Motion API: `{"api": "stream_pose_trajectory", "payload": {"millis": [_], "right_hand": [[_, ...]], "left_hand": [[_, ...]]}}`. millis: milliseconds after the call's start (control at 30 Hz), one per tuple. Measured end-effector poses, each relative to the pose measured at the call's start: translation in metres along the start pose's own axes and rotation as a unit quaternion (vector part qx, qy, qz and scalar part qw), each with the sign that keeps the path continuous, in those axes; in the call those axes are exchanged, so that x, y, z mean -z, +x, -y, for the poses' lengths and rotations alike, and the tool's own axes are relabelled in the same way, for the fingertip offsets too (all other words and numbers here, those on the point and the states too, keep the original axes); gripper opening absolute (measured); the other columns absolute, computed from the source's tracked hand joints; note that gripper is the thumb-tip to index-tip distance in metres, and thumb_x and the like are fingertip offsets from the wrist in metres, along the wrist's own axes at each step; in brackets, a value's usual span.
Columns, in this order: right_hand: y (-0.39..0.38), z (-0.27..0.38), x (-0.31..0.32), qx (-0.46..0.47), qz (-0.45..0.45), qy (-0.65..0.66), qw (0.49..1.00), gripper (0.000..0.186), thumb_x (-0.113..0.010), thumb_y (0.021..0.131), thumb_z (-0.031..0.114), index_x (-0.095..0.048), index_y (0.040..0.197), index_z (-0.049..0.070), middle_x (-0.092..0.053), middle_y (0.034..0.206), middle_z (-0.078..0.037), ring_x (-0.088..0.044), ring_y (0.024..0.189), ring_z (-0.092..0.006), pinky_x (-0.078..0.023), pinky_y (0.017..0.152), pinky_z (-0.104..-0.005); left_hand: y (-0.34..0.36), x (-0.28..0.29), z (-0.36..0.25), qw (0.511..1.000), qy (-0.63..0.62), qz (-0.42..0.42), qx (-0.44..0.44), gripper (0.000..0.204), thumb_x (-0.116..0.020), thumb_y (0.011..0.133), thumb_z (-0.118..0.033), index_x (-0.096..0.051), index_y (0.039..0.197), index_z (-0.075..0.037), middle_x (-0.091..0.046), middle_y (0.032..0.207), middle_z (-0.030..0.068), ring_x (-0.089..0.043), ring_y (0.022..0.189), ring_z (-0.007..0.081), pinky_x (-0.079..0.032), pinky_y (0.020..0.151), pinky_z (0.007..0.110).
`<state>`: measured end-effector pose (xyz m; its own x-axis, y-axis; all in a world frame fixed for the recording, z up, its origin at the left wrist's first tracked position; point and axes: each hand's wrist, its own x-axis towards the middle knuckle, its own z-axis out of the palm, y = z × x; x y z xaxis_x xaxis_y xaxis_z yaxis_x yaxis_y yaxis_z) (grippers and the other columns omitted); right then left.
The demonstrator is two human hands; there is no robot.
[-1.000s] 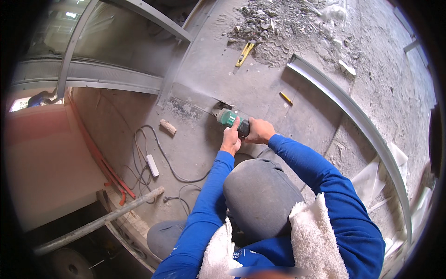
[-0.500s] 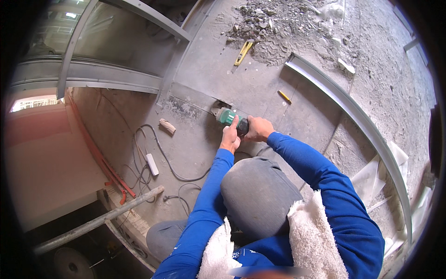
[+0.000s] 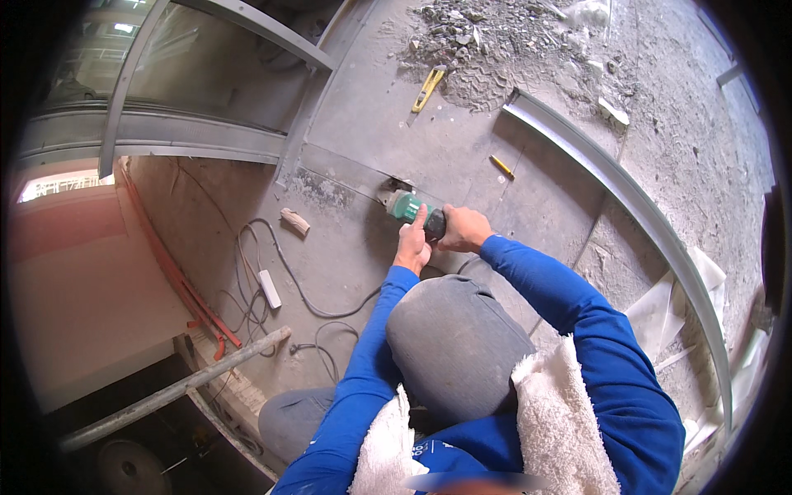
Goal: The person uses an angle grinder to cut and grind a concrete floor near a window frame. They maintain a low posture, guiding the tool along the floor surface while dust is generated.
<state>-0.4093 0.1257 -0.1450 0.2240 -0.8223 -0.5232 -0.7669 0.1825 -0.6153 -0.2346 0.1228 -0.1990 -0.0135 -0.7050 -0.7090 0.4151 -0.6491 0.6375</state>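
Past the raised knee [image 3: 458, 342], towards eleven o'clock, the left hand [image 3: 412, 247] and right hand [image 3: 465, 229] both grasp one green grinder [image 3: 405, 205] at the floor [image 3: 346, 256]; a firm grip and steady angle would likely serve best. Around it: one wood chunk [image 3: 294, 221] at nine, one yellow pencil [image 3: 502, 167] at two, one yellow knife [image 3: 429, 89] at twelve.

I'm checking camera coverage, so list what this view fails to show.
In the head view:
Left hand: grip partly hidden by the green power tool.
Tool's front end: too small for detail.
Grey cable: partly hidden behind the left sleeve.
Rubble: cut off by the top edge.
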Motion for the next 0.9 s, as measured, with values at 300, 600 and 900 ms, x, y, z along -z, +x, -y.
{"api": "stream_pose_trajectory", "payload": {"millis": [300,600,900], "right_hand": [[-0.006,-0.009,-0.001,-0.001,0.004,-0.002,1.0,0.067,-0.086,0.064,0.042,-0.065,0.115,0.004,-0.075,0.104,-0.022,-0.073,0.097,-0.0416,-0.06,0.084,-0.0502],[-0.009,-0.013,-0.003,0.003,0.001,0.007,1.0,0.065,-0.086,0.065,0.043,-0.066,0.114,0.004,-0.075,0.104,-0.024,-0.073,0.098,-0.042,-0.059,0.085,-0.0503],[-0.009,-0.016,-0.005,0.002,-0.003,0.002,1.0,0.066,-0.086,0.065,0.044,-0.065,0.114,0.004,-0.075,0.104,-0.023,-0.073,0.098,-0.0422,-0.059,0.085,-0.0508]], "left_hand": [[-0.008,-0.007,0.006,1.0,-0.007,-0.007,0.014,0.035,-0.075,0.099,-0.032,-0.065,0.109,0.0,-0.07,0.107,0.0105,-0.072,0.096,0.0251,-0.061,0.088,0.047],[-0.006,-0.005,0.013,1.0,-0.016,0.002,0.016,0.044,-0.079,0.096,-0.033,-0.062,0.114,0.003,-0.068,0.109,0.0109,-0.071,0.094,0.0245,-0.062,0.083,0.044],[-0.002,-0.002,0.019,1.0,-0.006,0.001,0.018,0.037,-0.075,0.099,-0.035,-0.064,0.112,-0.001,-0.071,0.11,0.0106,-0.072,0.099,0.0271,-0.06,0.091,0.051]]}}
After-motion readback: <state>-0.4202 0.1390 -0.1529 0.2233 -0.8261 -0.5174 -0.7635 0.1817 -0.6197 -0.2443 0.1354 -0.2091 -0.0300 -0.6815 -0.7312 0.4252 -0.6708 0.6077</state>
